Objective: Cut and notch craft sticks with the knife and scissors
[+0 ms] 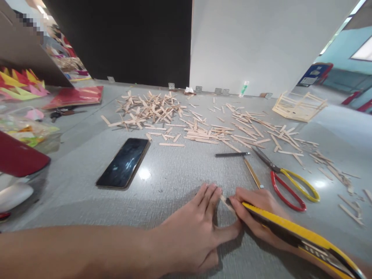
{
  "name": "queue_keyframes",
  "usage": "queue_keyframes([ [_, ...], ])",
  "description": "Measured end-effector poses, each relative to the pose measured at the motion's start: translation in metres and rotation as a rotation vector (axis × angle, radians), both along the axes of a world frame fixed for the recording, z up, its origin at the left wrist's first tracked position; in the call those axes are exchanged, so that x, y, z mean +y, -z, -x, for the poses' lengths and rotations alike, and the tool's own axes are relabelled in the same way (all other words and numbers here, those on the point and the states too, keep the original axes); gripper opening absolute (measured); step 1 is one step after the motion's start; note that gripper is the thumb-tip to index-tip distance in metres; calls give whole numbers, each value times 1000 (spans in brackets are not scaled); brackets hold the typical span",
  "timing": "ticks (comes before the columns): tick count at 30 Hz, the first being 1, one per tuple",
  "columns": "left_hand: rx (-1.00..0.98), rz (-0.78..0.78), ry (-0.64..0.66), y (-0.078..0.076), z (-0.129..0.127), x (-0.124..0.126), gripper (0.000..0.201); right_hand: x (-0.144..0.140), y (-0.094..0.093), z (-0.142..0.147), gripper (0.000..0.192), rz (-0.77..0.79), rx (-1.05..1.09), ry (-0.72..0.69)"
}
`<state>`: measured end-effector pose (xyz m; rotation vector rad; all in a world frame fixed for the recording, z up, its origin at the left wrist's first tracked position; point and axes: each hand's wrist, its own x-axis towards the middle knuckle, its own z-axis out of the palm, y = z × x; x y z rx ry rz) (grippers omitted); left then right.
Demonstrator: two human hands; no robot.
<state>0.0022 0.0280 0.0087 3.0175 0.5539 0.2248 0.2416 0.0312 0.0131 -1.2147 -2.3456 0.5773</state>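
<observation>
Right hand (257, 203) wrapped round yellow cutter (290, 222), tip at wooden stick (229, 206); left hand (197, 228) spread, fingertips by stick.

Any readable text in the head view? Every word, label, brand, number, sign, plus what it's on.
None legible.
Green-and-white tube by the panel: any print is too small and blurred.
Blue item at far right: pale label area, too blurred to read.
Yellow-and-black knife in the right hand: no lettering I can make out.
Phone: dark screen with reflections, no text visible.
</observation>
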Motion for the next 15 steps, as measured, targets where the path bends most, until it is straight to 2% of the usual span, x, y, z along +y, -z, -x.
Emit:
queue_keyframes([
  [6, 11, -12, -6, -2, -1, 1, 73, 0, -2, -2, 40, 24, 17, 20],
  [15, -1, -95, 30, 2, 0, 3, 70, -5, -2, -1, 41, 85, 103, 148],
])
